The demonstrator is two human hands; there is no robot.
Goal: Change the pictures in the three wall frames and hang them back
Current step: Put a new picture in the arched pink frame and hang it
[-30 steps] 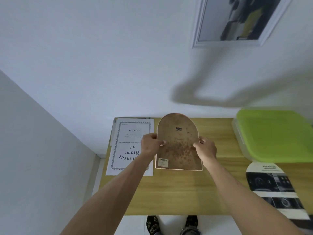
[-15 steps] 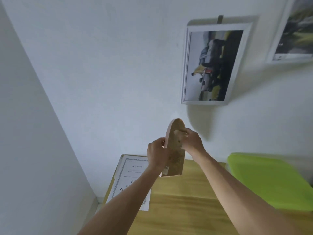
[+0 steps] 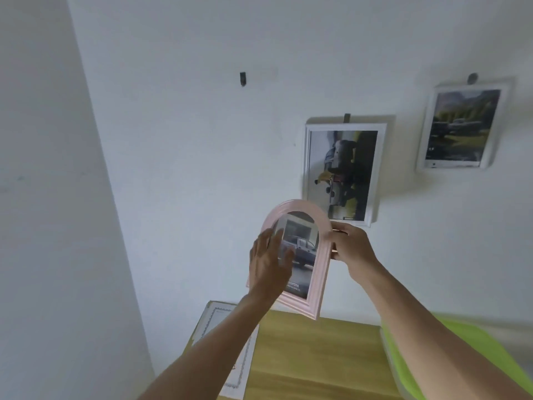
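White wall fills the view above a wooden table [image 3: 311,356]. Nearest, the right hand [image 3: 350,246] clamps the pink arched frame [image 3: 313,272] at its edge, held up clear of the table; the left hand [image 3: 268,264] lies flat, fingers apart, on its glass. One-handed, it could probably slip or miss the single empty hook [image 3: 242,78]. Beyond, two white frames [image 3: 305,168] hang; three frames total.

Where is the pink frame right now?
The pink frame is up in the air between both hands, above the table's back edge, just below-left of the middle white frame on the wall.
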